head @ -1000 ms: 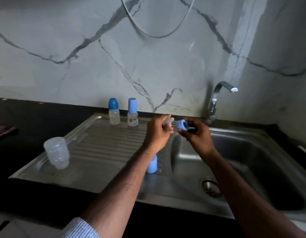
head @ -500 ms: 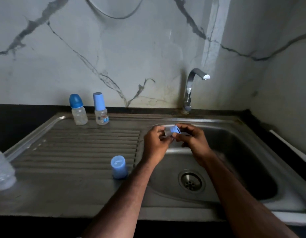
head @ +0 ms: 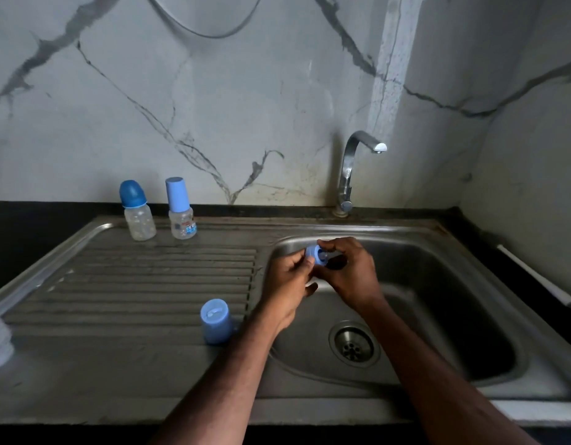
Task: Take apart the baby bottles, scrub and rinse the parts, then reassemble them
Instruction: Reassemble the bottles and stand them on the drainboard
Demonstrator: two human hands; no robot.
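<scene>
Two bare forearms reach in from the bottom edge over a steel sink (head: 470, 284). On the ribbed draining board, just left of the left forearm, a light blue cap (head: 215, 321) stands upside down. Above the basin's near-left corner, the left hand (head: 289, 284) and right hand (head: 349, 274) meet, fingers curled, pinching a small blue bottle collar (head: 313, 254) between them. Farther back stand two capped baby bottles (head: 159, 210). Behind the basin rises a curved tap (head: 348, 175).
</scene>
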